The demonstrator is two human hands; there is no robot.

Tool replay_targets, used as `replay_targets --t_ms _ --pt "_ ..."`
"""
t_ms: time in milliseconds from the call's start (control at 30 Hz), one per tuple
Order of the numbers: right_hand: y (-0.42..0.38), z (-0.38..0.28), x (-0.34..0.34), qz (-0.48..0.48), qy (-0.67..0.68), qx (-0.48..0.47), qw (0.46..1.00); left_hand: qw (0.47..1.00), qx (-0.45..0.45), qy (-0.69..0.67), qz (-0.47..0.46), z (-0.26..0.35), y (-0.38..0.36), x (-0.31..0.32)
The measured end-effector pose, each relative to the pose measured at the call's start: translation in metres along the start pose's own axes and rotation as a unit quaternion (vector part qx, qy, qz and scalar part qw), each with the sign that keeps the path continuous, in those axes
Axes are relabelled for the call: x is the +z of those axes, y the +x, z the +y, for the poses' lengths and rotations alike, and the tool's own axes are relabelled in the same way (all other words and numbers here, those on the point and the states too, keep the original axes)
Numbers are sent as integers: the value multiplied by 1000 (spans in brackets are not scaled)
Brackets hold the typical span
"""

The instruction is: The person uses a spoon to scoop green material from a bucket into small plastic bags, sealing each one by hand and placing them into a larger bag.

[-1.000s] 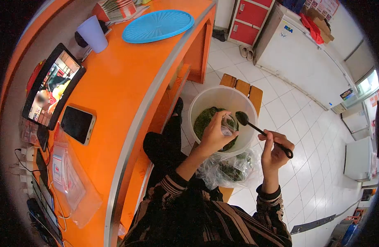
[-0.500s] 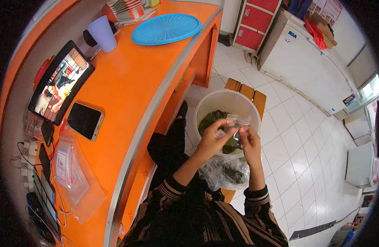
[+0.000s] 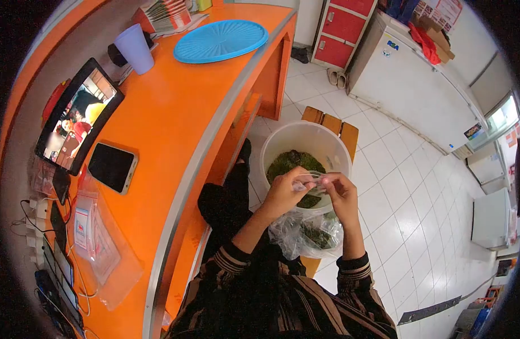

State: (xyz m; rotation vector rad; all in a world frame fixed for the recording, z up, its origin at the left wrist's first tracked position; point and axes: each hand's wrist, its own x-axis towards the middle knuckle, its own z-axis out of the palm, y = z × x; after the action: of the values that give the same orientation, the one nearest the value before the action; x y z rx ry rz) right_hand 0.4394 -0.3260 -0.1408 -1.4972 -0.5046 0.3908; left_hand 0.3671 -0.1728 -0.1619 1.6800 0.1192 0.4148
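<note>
A small clear plastic bag [image 3: 308, 177] is pinched between my two hands, its opening side facing up. My left hand [image 3: 286, 194] is closed on the bag's left side. On the other side, the fingertips of my right hand [image 3: 341, 195] grip its edge. Both hands are over the near part of a white translucent bucket [image 3: 342, 148], which holds dark green leafy or crumbled stuff [image 3: 283, 166]. Just below the bucket lies a larger clear plastic bag [image 3: 285, 231] with more green stuff showing inside it.
The bucket stands on a wooden slatted bench [image 3: 348, 135]. Left is an orange counter [image 3: 175, 121] with a phone [image 3: 113, 167], a tablet [image 3: 79, 116], a blue lid [image 3: 220, 40], a purple cup [image 3: 134, 50] and a pack of plastic bags [image 3: 96, 226]. A white chest freezer [image 3: 407, 85] stands behind.
The small bag has tilted from hanging down to lying more level between my fingers. My hands have shifted slightly, and the whole view has moved a little.
</note>
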Motion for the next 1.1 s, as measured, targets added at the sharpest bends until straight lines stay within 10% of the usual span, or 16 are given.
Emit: replay_targets --t_ms 933,1067,1100 --pt "-51 -38 -22 107 -171 -112 973 996 40 30 -73 51 -14 3" --pt "-62 -40 -54 123 -132 -13 983 996 -34 -70 34 5 -14 -24" --pt "-62 -39 -55 90 -220 9 971 950 -50 -306 23 -1 -15 -30"
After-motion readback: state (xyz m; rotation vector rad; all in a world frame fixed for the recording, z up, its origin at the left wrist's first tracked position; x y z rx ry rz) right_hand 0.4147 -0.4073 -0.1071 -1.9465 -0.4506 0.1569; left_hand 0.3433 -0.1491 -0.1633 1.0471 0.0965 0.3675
